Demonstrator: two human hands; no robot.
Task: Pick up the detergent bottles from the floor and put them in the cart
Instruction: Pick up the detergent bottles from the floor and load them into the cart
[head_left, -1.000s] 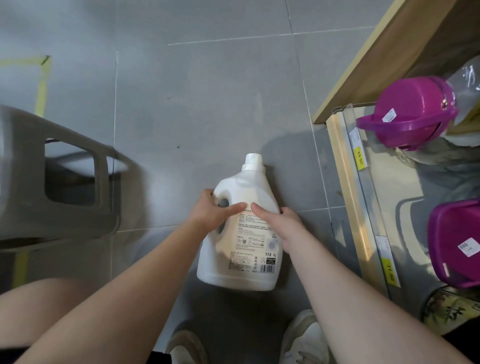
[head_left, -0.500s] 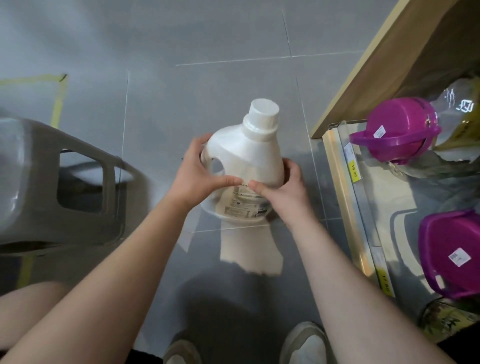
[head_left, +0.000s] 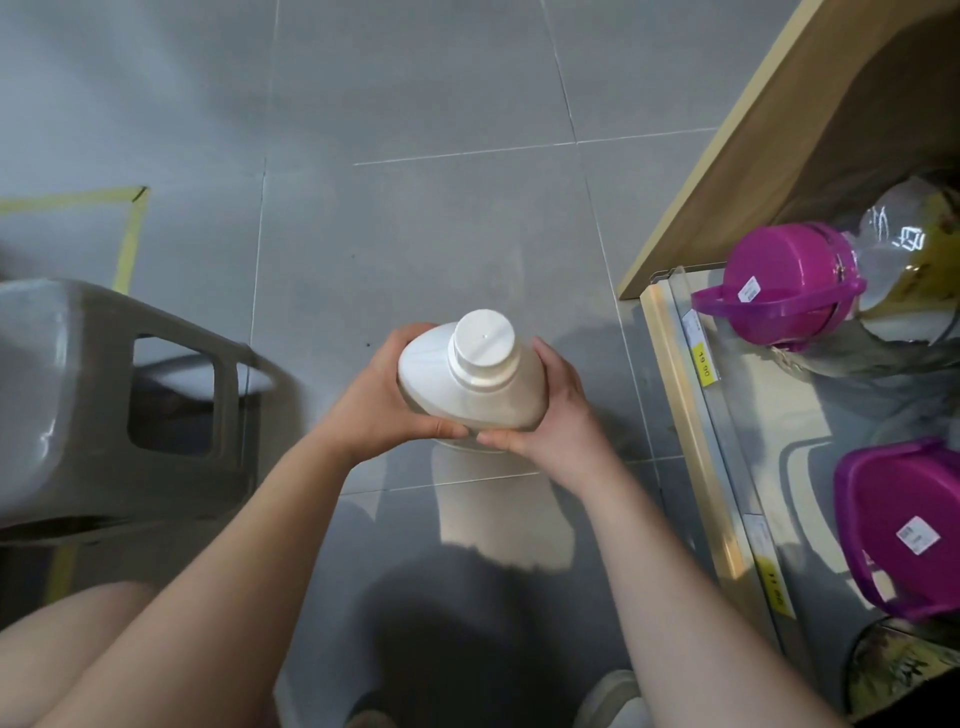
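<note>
Above the tiled floor (head_left: 415, 93), just right of the grey cart (head_left: 78, 395), a white detergent bottle (head_left: 467, 387) is held upright, left hand (head_left: 379, 410) and right hand (head_left: 558, 421) clasping its sides; next, I'd say, swing it left over the cart's rim.

detergent bottle (head_left: 470, 384): a second ago it lies flat on the floor (head_left: 415, 234); now it is raised off it and upright between both hands
cap (head_left: 484, 349): turns from pointing along the floor to facing up at the camera
left hand (head_left: 379, 402): shifts from the handle to clasp the bottle's left side
right hand (head_left: 558, 415): shifts from the label to clasp the right side
</note>
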